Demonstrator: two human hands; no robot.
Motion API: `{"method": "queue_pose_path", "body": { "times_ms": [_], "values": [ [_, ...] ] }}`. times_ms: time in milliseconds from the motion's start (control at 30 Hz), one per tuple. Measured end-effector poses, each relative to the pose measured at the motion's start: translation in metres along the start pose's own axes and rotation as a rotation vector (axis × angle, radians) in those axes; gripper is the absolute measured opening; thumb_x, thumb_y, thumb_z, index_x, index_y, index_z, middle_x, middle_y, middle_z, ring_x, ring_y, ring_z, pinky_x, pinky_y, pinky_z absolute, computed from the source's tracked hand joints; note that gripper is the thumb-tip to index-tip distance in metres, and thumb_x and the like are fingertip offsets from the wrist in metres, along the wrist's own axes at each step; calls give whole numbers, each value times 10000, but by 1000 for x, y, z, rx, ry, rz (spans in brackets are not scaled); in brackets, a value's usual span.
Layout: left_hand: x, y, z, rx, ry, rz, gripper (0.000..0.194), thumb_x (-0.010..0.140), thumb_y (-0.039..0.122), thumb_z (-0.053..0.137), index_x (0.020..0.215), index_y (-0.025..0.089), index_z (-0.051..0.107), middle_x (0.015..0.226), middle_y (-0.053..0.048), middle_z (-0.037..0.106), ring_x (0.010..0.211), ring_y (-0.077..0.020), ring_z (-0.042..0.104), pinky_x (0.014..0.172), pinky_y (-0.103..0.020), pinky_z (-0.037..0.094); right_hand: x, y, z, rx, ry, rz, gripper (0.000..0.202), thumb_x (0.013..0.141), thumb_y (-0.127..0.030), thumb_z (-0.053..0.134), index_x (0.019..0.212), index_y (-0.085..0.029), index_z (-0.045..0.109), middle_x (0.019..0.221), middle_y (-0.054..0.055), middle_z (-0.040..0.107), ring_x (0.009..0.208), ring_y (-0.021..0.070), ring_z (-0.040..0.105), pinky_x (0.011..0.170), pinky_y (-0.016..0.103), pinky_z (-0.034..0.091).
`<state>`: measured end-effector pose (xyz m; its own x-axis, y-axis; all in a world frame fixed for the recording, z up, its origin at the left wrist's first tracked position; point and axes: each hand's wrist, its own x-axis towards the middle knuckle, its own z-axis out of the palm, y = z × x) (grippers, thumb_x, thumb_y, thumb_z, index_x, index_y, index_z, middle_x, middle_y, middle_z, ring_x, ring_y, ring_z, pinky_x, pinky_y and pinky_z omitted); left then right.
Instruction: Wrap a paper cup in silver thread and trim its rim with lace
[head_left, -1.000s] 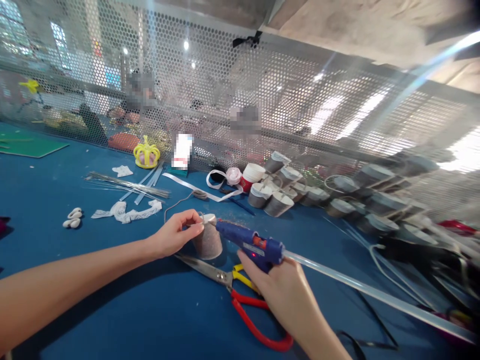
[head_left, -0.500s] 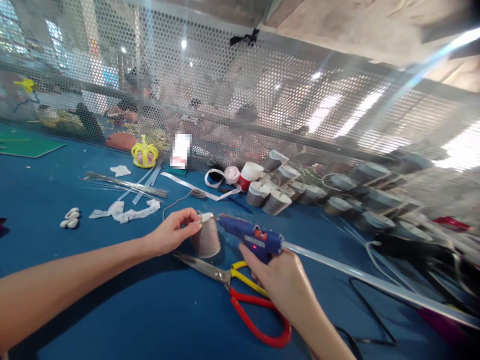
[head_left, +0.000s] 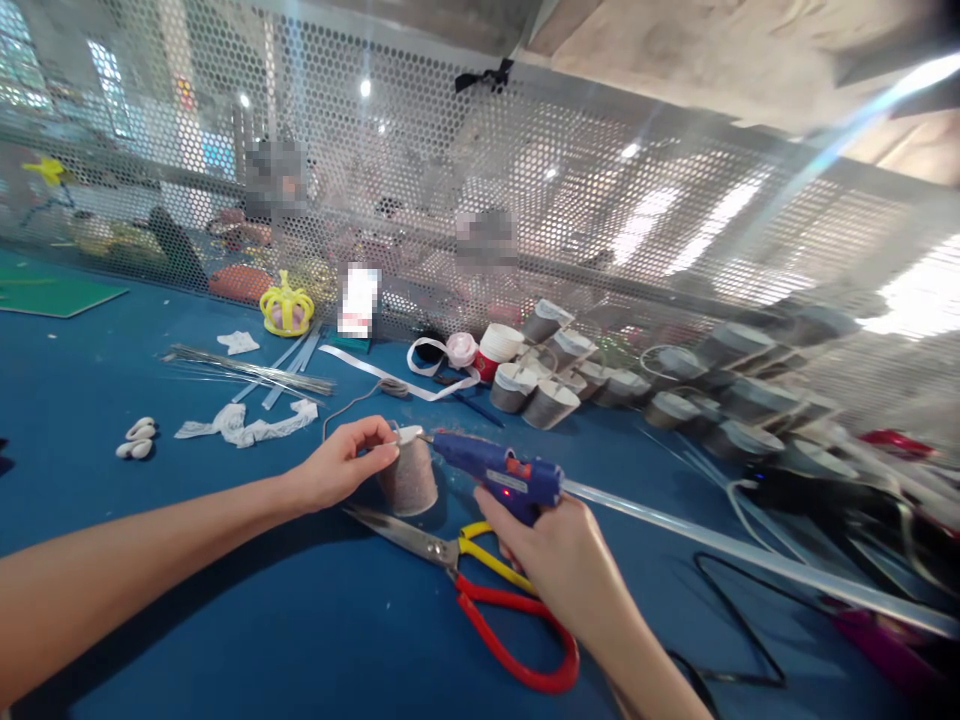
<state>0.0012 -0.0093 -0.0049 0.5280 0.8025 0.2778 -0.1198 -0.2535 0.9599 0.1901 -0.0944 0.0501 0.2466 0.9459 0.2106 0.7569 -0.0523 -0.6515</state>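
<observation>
A small tapered grey cup (head_left: 410, 482) stands on the blue table, narrow pale end up. The thumb and fingers of my left hand (head_left: 346, 464) are closed at its upper left edge. Grey cord (head_left: 346, 408) runs from a little bundle behind toward those fingers; its end there is hidden. My right hand (head_left: 559, 560) grips a blue hot glue gun (head_left: 491, 465) with a lit red light and a long clear glue stick (head_left: 675, 528) out its back. The nozzle meets or nearly meets the cup's top. Scissors (head_left: 439, 548) with red and yellow handles lie below, partly under my right hand.
Several similar grey cups (head_left: 551, 403) crowd the right back. White ribbon (head_left: 390, 372), thin wires (head_left: 240, 362), white cloth scraps (head_left: 247, 425) and a yellow crown (head_left: 286, 308) lie at back left. A black cable (head_left: 739, 610) lies right. A perforated metal screen (head_left: 420, 170) bounds the far edge.
Almost nothing differs. The whole view has shifted slightly, and both hands, the cup and the glue gun keep the same places relative to each other.
</observation>
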Motion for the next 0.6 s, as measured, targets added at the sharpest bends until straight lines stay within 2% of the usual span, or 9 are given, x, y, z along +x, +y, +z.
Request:
{"method": "queue_pose_path", "body": {
  "times_ms": [200, 333, 600],
  "values": [
    [0, 1, 0, 31, 13, 6, 241, 780, 369, 516, 688, 158, 443, 688, 25, 445, 639, -93, 396, 590, -223, 328, 1, 4, 2, -24, 83, -34, 249, 677, -369, 539, 517, -179, 565, 429, 16, 565, 418, 163, 542, 408, 245, 427],
    [0, 0, 1, 51, 22, 9, 231, 781, 365, 513, 694, 159, 453, 680, 25, 446, 638, -95, 401, 595, -228, 337, -3, -1, 2, -27, 53, -93, 233, 704, -327, 512, 571, -168, 617, 466, 26, 591, 437, 163, 559, 432, 243, 441],
    [1, 0, 1, 53, 7, -12, 205, 786, 338, 505, 707, 157, 451, 677, 25, 446, 628, -95, 404, 608, -238, 346, -8, -10, 3, -66, 37, -160, 174, 678, -278, 530, 594, -182, 649, 465, 34, 610, 433, 181, 570, 443, 262, 455]
  ]
}}
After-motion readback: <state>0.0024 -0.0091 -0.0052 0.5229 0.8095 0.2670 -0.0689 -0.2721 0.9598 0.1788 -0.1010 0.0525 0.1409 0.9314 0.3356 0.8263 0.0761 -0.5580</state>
